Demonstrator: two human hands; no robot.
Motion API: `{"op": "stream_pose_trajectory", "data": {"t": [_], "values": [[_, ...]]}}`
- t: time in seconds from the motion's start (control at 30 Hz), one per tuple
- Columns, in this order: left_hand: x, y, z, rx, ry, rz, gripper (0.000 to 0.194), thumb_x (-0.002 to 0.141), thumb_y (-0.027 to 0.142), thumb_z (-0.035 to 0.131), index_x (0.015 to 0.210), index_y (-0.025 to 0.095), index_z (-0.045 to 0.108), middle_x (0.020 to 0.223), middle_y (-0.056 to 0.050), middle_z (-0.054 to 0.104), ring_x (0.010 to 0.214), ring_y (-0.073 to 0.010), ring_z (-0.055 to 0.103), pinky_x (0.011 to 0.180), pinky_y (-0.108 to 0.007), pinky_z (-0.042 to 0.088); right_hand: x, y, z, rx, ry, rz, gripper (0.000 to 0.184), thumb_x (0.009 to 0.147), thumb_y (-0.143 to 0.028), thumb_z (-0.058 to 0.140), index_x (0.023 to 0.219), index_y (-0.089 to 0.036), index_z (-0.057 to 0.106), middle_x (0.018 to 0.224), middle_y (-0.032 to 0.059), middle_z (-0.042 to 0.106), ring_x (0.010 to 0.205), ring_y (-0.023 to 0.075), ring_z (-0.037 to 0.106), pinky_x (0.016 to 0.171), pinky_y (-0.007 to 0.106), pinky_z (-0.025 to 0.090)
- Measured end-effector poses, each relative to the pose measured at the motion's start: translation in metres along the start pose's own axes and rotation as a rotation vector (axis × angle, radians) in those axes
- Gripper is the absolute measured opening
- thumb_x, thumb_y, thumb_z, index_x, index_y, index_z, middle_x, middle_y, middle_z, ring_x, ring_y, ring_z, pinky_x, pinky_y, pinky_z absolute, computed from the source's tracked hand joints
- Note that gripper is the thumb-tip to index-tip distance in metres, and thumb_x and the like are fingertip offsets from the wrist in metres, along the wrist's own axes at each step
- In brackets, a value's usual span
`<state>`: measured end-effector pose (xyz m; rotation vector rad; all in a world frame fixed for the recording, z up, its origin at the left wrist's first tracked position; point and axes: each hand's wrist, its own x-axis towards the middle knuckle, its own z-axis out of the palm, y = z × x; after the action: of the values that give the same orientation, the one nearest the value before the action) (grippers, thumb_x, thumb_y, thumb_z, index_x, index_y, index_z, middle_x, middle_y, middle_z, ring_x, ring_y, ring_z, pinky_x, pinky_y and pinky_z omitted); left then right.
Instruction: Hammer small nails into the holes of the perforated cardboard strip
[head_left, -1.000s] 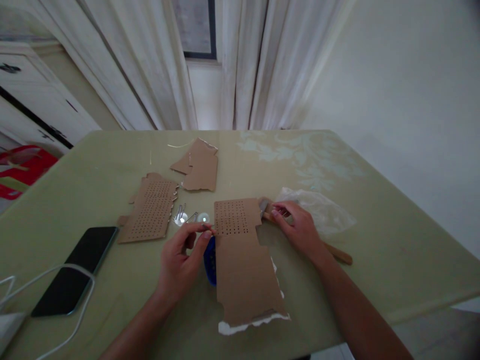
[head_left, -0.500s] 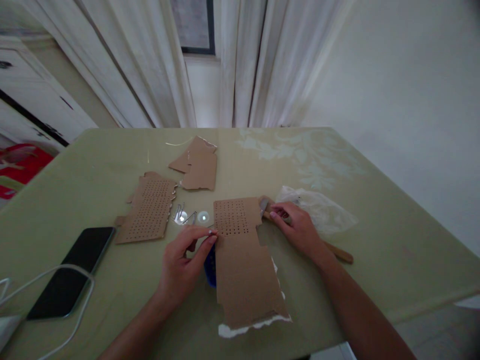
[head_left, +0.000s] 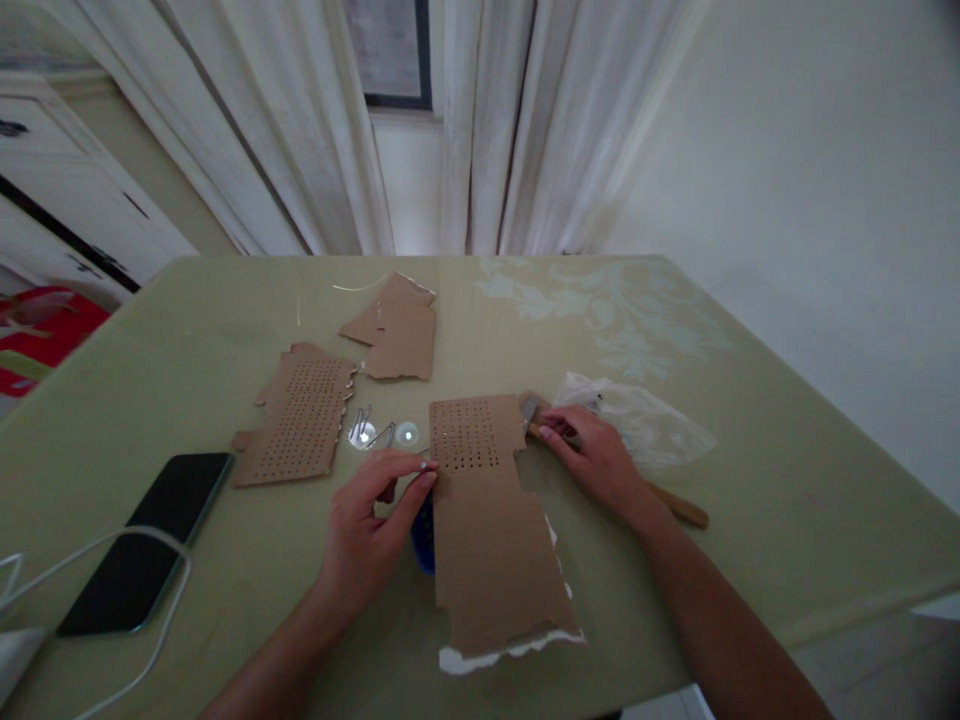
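My left hand point(head_left: 375, 520) is closed in a pinch at the left edge of a punched cardboard sheet point(head_left: 495, 550). A small shiny metal bit, seemingly a nail point(head_left: 425, 466), shows between thumb and forefinger. Rows of holes cover the sheet's far part; its near end has a torn white edge. Beneath its left side, a blue perforated container point(head_left: 423, 535) is partly hidden. My right hand point(head_left: 589, 450) is closed around a tool that looks like a hammer, its wooden handle point(head_left: 679, 507) emerging behind the wrist. A grey metal part point(head_left: 529, 408) lies beside the sheet's far right corner.
Left lie another punched cardboard piece point(head_left: 300, 420), a phone point(head_left: 146, 545) and a white cable point(head_left: 161, 640). Several loose nails point(head_left: 360, 425) are near the middle, with cardboard scraps point(head_left: 401, 340) farther back. A clear plastic bag point(head_left: 645, 420) lies beyond my right hand.
The whole view has shifted very slightly. Both hands and the cardboard keep practically the same positions.
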<state>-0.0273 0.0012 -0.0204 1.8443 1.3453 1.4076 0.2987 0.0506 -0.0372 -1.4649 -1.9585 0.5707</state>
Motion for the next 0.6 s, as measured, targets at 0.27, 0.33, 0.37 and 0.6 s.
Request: {"op": "stream_pose_trajectory", "data": {"t": [0.27, 0.33, 0.37, 0.6], "values": [[-0.0018, -0.0015, -0.0005, -0.003, 0.001, 0.015, 0.01, 0.099, 0.02, 0.077, 0.103, 0.027, 0.083, 0.095, 0.002, 0.081, 0.067, -0.0114, 0.061, 0.059, -0.022, 0.049, 0.0001, 0.0003, 0.0002, -0.018, -0.022, -0.001, 0.023, 0.11, -0.04, 0.065, 0.118, -0.022, 0.076, 0.11, 0.01, 0.08, 0.097, 0.0283, 0.074, 0.09, 0.043, 0.058], [-0.0015, -0.0014, -0.0004, 0.001, -0.001, 0.024, 0.01, 0.099, 0.02, 0.077, 0.103, 0.027, 0.082, 0.094, 0.002, 0.081, 0.067, -0.0108, 0.061, 0.059, -0.022, 0.049, 0.0, 0.0004, 0.0004, -0.024, -0.029, -0.003, 0.023, 0.11, -0.04, 0.065, 0.119, -0.022, 0.076, 0.11, 0.0096, 0.08, 0.097, 0.0282, 0.074, 0.091, 0.043, 0.057], [-0.0013, -0.0013, -0.0004, 0.004, -0.001, 0.028, 0.01, 0.099, 0.02, 0.077, 0.103, 0.027, 0.082, 0.093, 0.002, 0.081, 0.066, -0.0106, 0.06, 0.059, -0.021, 0.049, -0.0002, 0.0006, 0.0006, -0.027, -0.033, -0.002, 0.023, 0.11, -0.041, 0.064, 0.119, -0.022, 0.076, 0.111, 0.0095, 0.08, 0.097, 0.0281, 0.074, 0.091, 0.043, 0.057], [0.0002, 0.0001, -0.0002, 0.018, 0.013, 0.064, 0.01, 0.098, 0.017, 0.077, 0.102, 0.025, 0.082, 0.093, 0.002, 0.081, 0.065, -0.0104, 0.059, 0.058, -0.02, 0.048, -0.001, 0.0037, 0.0016, -0.028, -0.041, 0.008, 0.024, 0.11, -0.04, 0.064, 0.121, -0.022, 0.075, 0.112, 0.0095, 0.079, 0.098, 0.0278, 0.074, 0.091, 0.043, 0.058]]}}
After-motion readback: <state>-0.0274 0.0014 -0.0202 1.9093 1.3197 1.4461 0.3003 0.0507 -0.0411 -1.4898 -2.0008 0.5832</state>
